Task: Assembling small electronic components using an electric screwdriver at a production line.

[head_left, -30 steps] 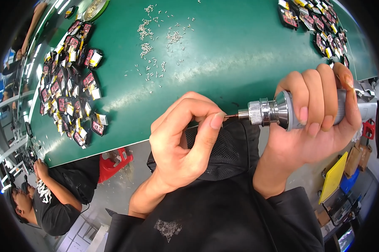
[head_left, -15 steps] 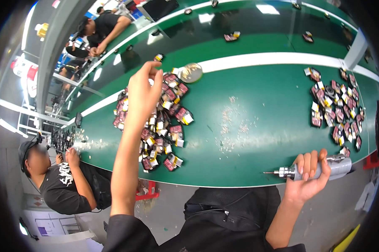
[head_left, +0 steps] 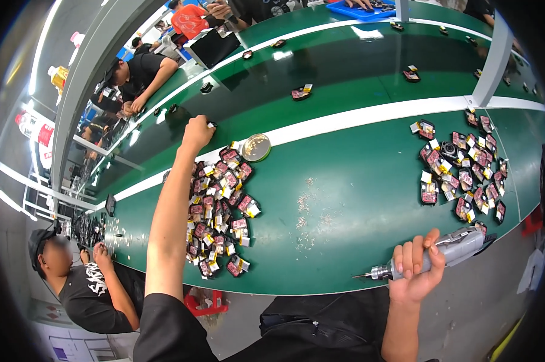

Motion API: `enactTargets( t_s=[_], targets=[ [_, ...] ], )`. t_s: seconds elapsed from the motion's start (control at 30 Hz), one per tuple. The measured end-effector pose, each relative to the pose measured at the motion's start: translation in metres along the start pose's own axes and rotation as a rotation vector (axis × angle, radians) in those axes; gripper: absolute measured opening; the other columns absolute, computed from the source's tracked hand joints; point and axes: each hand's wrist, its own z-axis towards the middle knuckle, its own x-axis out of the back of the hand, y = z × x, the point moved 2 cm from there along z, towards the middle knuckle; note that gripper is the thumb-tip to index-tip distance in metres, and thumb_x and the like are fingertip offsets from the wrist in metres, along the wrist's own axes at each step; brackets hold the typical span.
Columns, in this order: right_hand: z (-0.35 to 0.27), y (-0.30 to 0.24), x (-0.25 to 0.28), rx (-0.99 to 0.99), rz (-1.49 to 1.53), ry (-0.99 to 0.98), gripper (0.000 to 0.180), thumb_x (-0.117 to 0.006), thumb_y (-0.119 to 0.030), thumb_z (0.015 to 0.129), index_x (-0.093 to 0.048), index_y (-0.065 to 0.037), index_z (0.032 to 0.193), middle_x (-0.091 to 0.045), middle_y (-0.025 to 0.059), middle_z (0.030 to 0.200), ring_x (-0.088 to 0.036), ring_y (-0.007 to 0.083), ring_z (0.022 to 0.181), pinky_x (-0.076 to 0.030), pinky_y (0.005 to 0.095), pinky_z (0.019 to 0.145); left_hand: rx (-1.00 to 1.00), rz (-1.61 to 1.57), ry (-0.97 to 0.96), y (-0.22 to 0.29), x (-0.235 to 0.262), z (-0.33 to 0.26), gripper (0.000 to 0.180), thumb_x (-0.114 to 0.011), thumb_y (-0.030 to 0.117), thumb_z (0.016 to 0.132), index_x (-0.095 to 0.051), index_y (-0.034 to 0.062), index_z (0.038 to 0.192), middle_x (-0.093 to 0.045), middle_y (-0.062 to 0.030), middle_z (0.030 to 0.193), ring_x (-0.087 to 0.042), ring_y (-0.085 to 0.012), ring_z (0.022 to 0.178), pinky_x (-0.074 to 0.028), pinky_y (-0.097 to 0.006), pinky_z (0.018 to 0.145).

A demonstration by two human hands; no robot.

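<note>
My left hand (head_left: 197, 134) reaches past the white rail onto the dark green belt. Its fingers are closed round a small black unit (head_left: 211, 125), mostly hidden behind them. Below that wrist lies a heap of black units with pinkish circuit boards and white-and-yellow tabs (head_left: 229, 181). Near the front edge of the bench, my right hand (head_left: 418, 265) wraps round a grey electric screwdriver (head_left: 459, 246), its bit pointing left. Beside the heap sits a round, shallow clear dish with a yellowish rim (head_left: 256, 148).
A second group of similar units (head_left: 465, 163) lies on the right of the green bench (head_left: 357, 181). Tiny pale bits (head_left: 304, 208) are scattered mid-bench. Single units (head_left: 302, 92) rest on the belt. A grey post (head_left: 492, 60) rises at the far right. A co-worker (head_left: 97, 283) sits at left.
The view has shifted, so the bench sits lower. My left hand has gone from loosely open to closed on a small unit at the belt. My right hand still grips the screwdriver.
</note>
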Motion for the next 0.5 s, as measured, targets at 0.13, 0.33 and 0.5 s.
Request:
enactTargets(
  t_s=[0.13,0.33,0.5],
  targets=[
    [-0.002,-0.001,-0.002,-0.003,0.010,-0.019,0.008,-0.045,-0.015,0.090,-0.044,-0.007,0.088,-0.033,-0.0013,0.050,-0.032,0.0092,0.040,-0.036,0.0270,0.046,-0.130,-0.167,0.038,0.034,0.012,-0.023,0.035,-0.070,0.015,0.074,-0.065,-0.0005,0.104,-0.068,-0.0187,0.096,-0.065,-0.0334,0.088,-0.051,-0.039,0.080],
    [-0.005,-0.002,0.003,-0.011,0.002,0.015,0.009,-0.045,-0.016,0.092,-0.045,-0.007,0.088,-0.035,-0.0019,0.051,-0.034,0.0083,0.040,-0.036,0.0260,0.047,-0.846,-0.384,0.053,0.202,0.072,-0.149,0.035,-0.067,0.005,0.074,-0.063,0.0029,0.109,-0.065,-0.0148,0.103,-0.063,-0.0282,0.087,-0.051,-0.037,0.075],
    [-0.016,-0.008,0.003,-0.068,0.008,0.009,0.010,-0.045,-0.018,0.091,-0.045,-0.008,0.088,-0.035,-0.0022,0.051,-0.036,0.0091,0.040,-0.037,0.0272,0.048,-1.212,-0.488,-0.120,0.270,0.084,-0.253,0.040,-0.072,0.006,0.067,-0.061,0.0022,0.105,-0.059,-0.0150,0.108,-0.059,-0.0295,0.081,-0.051,-0.038,0.068]
  ],
)
